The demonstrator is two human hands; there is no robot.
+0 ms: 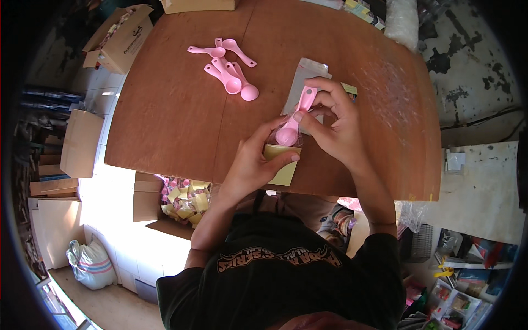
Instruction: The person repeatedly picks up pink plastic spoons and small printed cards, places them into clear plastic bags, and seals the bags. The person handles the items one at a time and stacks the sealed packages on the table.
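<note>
Pink spoon (295,118) sits near the table's (181,121) front edge, pinched by our right hand (335,124) with its bowl inside a clear bag (300,91). Our left hand (256,162) grips the bag's yellow card (281,165). Five loose pink spoons (228,69) lie well apart, farther back.

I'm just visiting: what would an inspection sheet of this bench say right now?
Surface: brown wooden table, bare in places.
Job's things: pink spoon going into a clear bag with a yellow card.
Clutter: five loose pink spoons; plastic packets at the far edge.
Grips: left hand pinches the card; right hand holds the spoon.
Cables: nothing seen.
Surroundings: cardboard boxes, box of filled packets, sack.
</note>
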